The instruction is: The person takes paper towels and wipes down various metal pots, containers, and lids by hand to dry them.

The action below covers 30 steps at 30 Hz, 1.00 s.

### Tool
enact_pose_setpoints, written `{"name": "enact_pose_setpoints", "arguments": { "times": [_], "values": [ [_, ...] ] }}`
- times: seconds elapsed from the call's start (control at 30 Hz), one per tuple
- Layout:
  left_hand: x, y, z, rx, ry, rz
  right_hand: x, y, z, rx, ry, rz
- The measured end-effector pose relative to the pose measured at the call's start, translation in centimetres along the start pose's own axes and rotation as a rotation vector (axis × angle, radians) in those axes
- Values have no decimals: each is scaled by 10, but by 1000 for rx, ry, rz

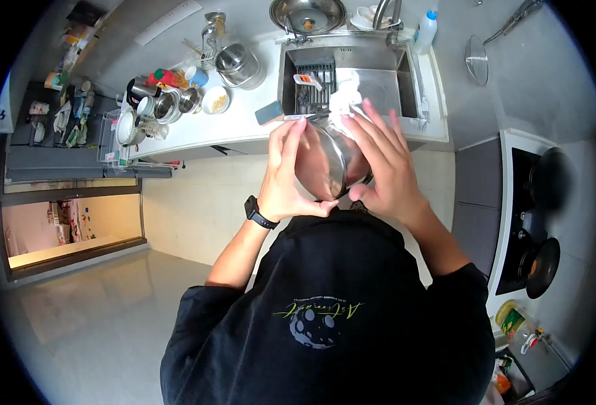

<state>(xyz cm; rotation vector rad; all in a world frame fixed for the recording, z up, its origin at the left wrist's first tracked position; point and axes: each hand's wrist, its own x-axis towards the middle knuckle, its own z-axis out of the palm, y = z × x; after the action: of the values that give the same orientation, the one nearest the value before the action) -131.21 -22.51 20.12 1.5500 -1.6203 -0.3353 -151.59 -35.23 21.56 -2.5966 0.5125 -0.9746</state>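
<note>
**Probably light, certainly smooth: a polished metal vessel point(318, 162) between both grips**

Held up close to the body, at the near edge of the sink point(379, 84) and the counter point(244, 111). Too covered to name as bowl or pot. Likely thin-walled and stiff, so fairly light for its bulk; not fragile, though perhaps easy to dent or scratch. Slippery, to judge by the mirror-like curve, and more so if wet; cannot tell wet from dry here. Best taken at the rim or cupped from opposite flanks, rather than pinched on the smooth wall.

On one side, the left grip point(279, 169), bent into a wide C and clasping the vessel, with the thumb at the near end and fingertips at the far end. Behind it, a dark wristwatch point(260, 212). On the other side, the right grip point(387, 160), laid along the opposite flank with long, spread fingers pointing toward the sink and the thumb bent in low. Impossible to tell whether grasping or merely bracing. Near those fingertips, white crumpled material point(346, 94), too bright to identify. Angled inward, both forearms.
</note>
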Motion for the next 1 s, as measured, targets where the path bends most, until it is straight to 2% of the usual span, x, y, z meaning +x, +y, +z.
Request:
{"name": "enact_pose_setpoints", "arguments": {
  "times": [0.07, 0.13, 0.2, 0.3, 0.53, 0.67, 0.77, 0.87, 0.93, 1.0],
  "values": [
    [-1, -3, -1, 93, -3, 163, 10, 4, -7, 177, -67, -37],
    [0, 4, -3, 61, -102, 209, 18, 14, -9, 218, -119, -55],
    [-1, 3, -7, 101, -126, 266, 22, 20, -12, 451, -212, -66],
    [1, 2, -11, 111, -102, 303, 21, 14, -17, 370, -197, -102],
    [1, 4, -4, 136, -14, 224, 2, 2, -7, 244, -70, -34],
    [9, 5, -2, 143, 123, 131, -8, -1, -4, 206, -53, -29],
    [11, 5, 3, 142, 124, 71, -11, -9, 6, 255, -106, 69],
    [9, -1, 12, 71, 132, -40, -7, -1, 4, 160, -85, -20],
    [10, -3, 18, -131, 136, -160, -9, 4, 9, 242, -89, -15],
    [6, -15, 33, -91, 120, -84, -9, 10, 20, 30, -41, 15]
  ]
}}
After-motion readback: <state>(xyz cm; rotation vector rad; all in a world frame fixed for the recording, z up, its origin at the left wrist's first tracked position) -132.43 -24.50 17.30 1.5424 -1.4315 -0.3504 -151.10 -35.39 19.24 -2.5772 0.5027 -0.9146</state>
